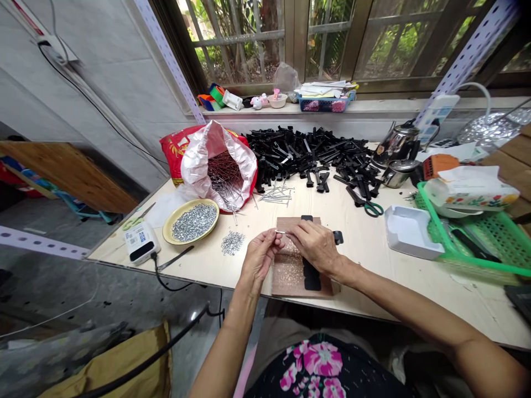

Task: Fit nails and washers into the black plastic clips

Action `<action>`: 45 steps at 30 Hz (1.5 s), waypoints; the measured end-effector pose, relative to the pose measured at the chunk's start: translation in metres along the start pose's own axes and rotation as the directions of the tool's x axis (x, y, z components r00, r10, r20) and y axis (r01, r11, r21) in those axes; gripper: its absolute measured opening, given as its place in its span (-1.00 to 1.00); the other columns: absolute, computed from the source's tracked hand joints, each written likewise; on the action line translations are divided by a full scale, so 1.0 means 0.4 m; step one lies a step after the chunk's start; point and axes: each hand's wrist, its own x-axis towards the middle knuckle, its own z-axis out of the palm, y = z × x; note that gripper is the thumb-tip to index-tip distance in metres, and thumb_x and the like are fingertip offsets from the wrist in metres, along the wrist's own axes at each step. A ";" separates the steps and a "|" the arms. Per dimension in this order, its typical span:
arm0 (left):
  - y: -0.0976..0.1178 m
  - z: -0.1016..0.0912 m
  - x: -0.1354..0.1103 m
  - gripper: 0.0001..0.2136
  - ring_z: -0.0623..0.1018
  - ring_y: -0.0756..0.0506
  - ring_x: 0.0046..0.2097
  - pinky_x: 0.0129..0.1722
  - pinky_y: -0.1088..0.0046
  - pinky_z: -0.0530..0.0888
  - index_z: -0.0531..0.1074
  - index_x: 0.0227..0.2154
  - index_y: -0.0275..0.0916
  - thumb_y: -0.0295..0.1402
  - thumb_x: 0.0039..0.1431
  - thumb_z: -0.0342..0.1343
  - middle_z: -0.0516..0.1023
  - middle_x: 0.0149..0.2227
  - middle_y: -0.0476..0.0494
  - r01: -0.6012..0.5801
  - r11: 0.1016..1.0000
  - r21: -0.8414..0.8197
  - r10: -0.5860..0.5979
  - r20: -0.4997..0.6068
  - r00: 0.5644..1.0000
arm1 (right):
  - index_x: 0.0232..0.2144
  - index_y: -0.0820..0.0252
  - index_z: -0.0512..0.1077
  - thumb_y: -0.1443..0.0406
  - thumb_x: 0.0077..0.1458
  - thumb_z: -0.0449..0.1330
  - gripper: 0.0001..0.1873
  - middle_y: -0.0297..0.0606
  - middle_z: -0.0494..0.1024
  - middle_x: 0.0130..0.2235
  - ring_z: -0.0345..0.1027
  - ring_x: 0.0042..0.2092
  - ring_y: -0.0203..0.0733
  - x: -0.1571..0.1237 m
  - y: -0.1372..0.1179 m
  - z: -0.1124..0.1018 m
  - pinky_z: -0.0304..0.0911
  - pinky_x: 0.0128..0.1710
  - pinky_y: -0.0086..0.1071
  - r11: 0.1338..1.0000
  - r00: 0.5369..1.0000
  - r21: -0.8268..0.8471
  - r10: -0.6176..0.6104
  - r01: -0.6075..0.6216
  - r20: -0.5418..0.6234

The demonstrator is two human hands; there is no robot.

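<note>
My left hand [260,255] and my right hand [315,245] meet over a brown board [290,271] at the table's near edge. Both pinch a thin metal pin [282,232] between their fingertips. A black plastic piece [312,273] lies on the board below my right hand, and another black part [338,237] shows just right of it. A small heap of tiny metal bits [232,242] sits left of my left hand. A yellow dish [191,221] holds more of them.
A big pile of black plastic parts [311,157] covers the table's back. An open bag of long pins [219,166], loose pins [276,194], green scissors [367,205], a white tray [410,232], a green basket [481,237], a kettle [398,145] and a white device [141,242] stand around.
</note>
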 end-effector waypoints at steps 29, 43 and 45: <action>-0.074 0.028 0.008 -0.73 0.45 0.07 -0.46 -0.36 0.52 0.43 0.48 -0.52 -0.38 -0.32 -0.24 0.40 0.49 -0.53 -0.05 -0.144 0.987 -0.071 0.140 -0.067 0.988 | -0.28 0.15 0.42 0.21 0.31 -0.06 -0.72 -0.28 0.49 -0.28 0.31 -0.37 -0.31 -0.040 -0.018 0.011 -0.10 -0.47 -0.40 0.979 0.960 -0.028 0.202 -0.200 0.194; -0.066 0.022 0.013 -0.73 0.45 0.06 -0.48 -0.36 0.53 0.43 0.51 -0.47 -0.39 -0.30 -0.20 0.38 0.48 -0.55 -0.05 -0.111 0.994 0.001 0.111 0.018 0.994 | -0.25 0.16 0.40 0.22 0.28 -0.01 -0.78 -0.30 0.47 -0.26 0.35 -0.31 -0.31 -0.037 0.000 0.005 0.01 -0.46 -0.45 0.954 0.942 0.130 0.233 -0.269 0.240; -0.069 0.022 0.011 -0.76 0.46 0.06 -0.48 -0.36 0.52 0.42 0.51 -0.48 -0.38 -0.30 -0.16 0.36 0.48 -0.56 -0.04 -0.148 0.988 0.049 0.148 0.000 0.989 | -0.24 0.15 0.41 0.23 0.27 0.01 -0.80 -0.32 0.47 -0.25 0.35 -0.30 -0.32 -0.042 0.001 0.009 0.04 -0.44 -0.45 0.948 0.946 0.162 0.234 -0.273 0.226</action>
